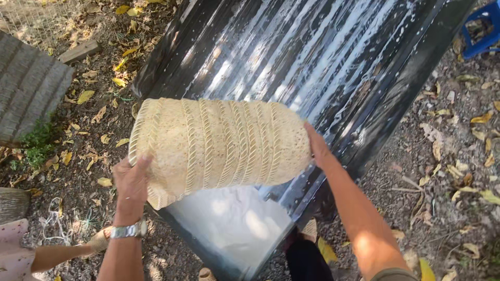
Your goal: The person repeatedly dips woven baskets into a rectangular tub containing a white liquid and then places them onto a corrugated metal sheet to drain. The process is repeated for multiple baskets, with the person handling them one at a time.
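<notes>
A pale woven basket (219, 145) lies on its side in the air above a wet black corrugated sheet (323, 57). My left hand (133, 179), with a wristwatch on the wrist, grips the basket's open rim at the lower left. My right hand (316, 145) presses flat against the basket's rounded bottom on the right. Under the basket, white milky liquid (234, 218) pools at the near end of the sheet.
Dry leaves cover the bare ground (442, 156) on both sides. A woven mat (26, 88) lies at the far left, with a small wooden block (79, 51) above it. A blue plastic item (482, 28) sits at the top right. Another person's forearm (57, 255) shows at the bottom left.
</notes>
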